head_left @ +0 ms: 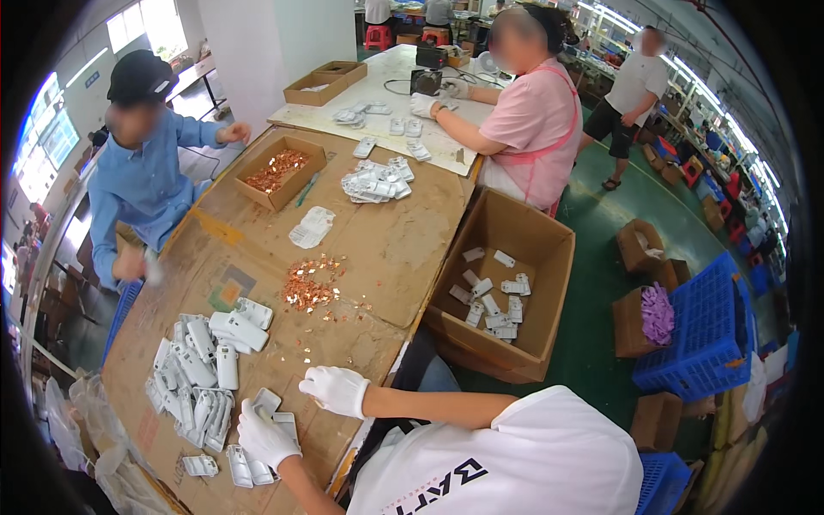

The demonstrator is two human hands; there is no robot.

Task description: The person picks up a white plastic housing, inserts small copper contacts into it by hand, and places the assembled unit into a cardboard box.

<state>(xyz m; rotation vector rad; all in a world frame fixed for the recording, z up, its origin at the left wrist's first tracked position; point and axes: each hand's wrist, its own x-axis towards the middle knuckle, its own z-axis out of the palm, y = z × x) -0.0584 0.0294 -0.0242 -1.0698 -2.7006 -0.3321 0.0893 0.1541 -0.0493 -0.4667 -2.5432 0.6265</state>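
Observation:
My left hand (265,436), in a white glove, is closed at the edge of a white plastic casing (285,423); part of the casing is hidden behind the fingers. Another casing shell (267,400) shows just beyond the fingertips. To the right, my gloved right hand (336,391) hovers over the cardboard-covered table with its fingers curled into a pinch; whatever is in it is too small to name. A heap of white casings (196,365) lies left of my hands. Small copper-coloured metal pieces (309,285) are scattered in a pile farther up the table.
A large carton (541,339) with some casings inside stands against the table's right side. Farther off are a box of copper pieces (312,161) and more stacked casings (376,180). Co-workers sit at the left and far right; blue crates (699,330) stand on the floor.

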